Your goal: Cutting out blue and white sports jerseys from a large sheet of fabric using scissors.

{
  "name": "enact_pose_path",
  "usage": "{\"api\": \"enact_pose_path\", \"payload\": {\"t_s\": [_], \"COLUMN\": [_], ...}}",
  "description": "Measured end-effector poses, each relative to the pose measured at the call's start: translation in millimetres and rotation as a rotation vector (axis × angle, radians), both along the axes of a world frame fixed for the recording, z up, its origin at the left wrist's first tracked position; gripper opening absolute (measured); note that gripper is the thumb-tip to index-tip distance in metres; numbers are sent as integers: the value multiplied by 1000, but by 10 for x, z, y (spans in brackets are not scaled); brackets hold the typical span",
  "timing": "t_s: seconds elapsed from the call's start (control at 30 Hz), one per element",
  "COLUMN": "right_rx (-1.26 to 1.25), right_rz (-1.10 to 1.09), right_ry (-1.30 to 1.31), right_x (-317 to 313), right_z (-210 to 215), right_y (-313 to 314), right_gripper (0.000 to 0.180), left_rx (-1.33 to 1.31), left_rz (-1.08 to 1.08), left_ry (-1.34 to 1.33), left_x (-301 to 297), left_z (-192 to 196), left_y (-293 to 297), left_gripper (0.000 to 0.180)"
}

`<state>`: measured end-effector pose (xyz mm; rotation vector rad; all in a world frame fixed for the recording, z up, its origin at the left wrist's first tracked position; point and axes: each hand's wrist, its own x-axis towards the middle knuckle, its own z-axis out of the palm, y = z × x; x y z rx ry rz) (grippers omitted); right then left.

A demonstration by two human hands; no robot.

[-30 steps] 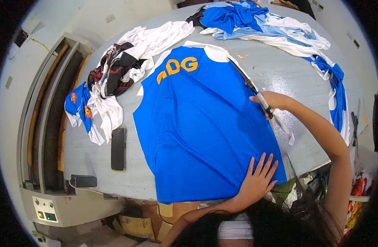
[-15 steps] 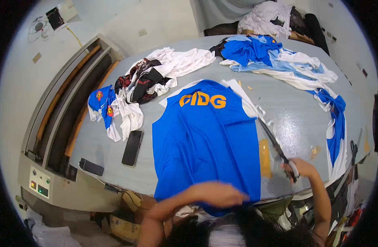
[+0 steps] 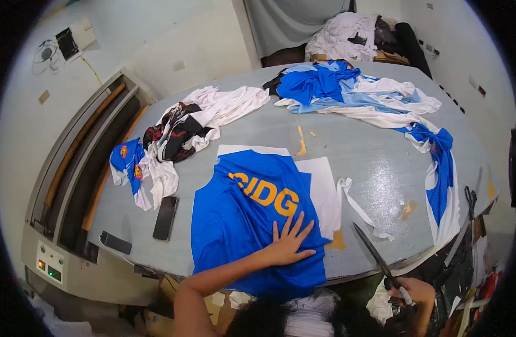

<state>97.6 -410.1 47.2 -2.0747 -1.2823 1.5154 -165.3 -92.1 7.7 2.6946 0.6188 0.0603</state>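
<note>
A blue fabric shirt panel (image 3: pixel 230 219) with orange lettering lies wrinkled at the near middle of the table. My left hand (image 3: pixel 289 244) presses flat on it below the lettering, fingers spread wide. Beyond the table's near edge on the right, my right hand (image 3: pixel 413 293) grips the handles of long scissors (image 3: pixel 376 251). Their dark blades point up and left over the table, apart from the panel. White fabric (image 3: pixel 322 194) shows along the panel's right side. A thin white offcut strip (image 3: pixel 359 209) lies loose between that fabric and the scissors.
Two phones, one dark (image 3: pixel 165 218) and one smaller (image 3: pixel 116 242), rest at the table's left. White and patterned cloth (image 3: pixel 182 132) lies behind them. Blue and white cloth (image 3: pixel 317 81) curves along the far right. Another pair of scissors (image 3: pixel 470 202) sits near the right edge. A roller machine (image 3: pixel 72 224) stands left.
My left hand has moved up from the near edge onto the panel. The panel's top has shifted nearer and its lettering tilts. My right hand has drawn the scissors back, away from the fabric.
</note>
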Motion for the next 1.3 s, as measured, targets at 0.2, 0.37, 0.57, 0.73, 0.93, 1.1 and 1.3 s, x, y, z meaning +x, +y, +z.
{"api": "enact_pose_path", "payload": {"t_s": [0.2,0.37,0.57,0.73,0.93,1.1,1.3], "right_rx": [-133,69,295,804,636,846,971], "right_rz": [-332,-302,-600,-830,-1134,-1458,-1573], "right_ry": [270,56,164,108,-37,49,148], "right_x": [151,291,-8,-358,-252,131,156], "right_z": [346,255,315,-27,-35,-796,-772], "right_y": [-192,-326,-382,-18,539,680,853], "right_gripper": [33,16,21,28,15,12,14], "left_rx": [144,367,339,-464,-25,-56,73], "left_rz": [75,-57,179,-226,411,875,848], "left_ry": [-266,-248,-304,-565,-36,26,-3], "left_x": [32,846,2168,2707,1612,767,469], "left_z": [-189,134,-387,-329,248,68,-203], "left_y": [1183,869,809,1167,1525,2223,2856], "left_gripper": [48,46,49,44,56,65,64]}}
